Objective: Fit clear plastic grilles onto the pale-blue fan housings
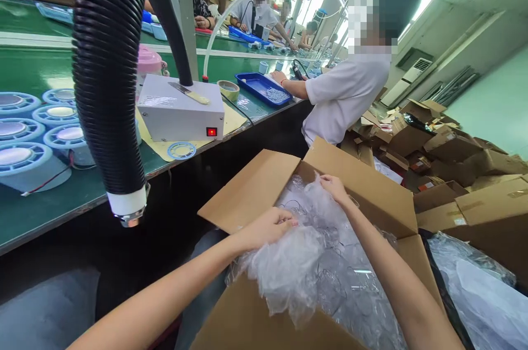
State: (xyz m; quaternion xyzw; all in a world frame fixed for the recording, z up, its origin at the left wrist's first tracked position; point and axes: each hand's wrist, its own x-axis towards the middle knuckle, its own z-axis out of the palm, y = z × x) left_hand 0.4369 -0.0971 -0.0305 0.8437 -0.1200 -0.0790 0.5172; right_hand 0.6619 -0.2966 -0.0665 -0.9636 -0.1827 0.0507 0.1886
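An open cardboard box stands in front of me, filled with clear plastic pieces and crumpled white plastic film. Over the box's near left side, my left hand has its fingers curled into the film, which bunches below it and hangs over the near flap. Farther back, my right hand pinches a raised bit of the same kind of film between thumb and fingers. The exact shape of the clear pieces under the film is hard to make out.
Left is a green workbench with blue round housings, a white machine with a lit red switch, and a black hose hanging over its edge. A co-worker stands ahead; cardboard boxes pile up right.
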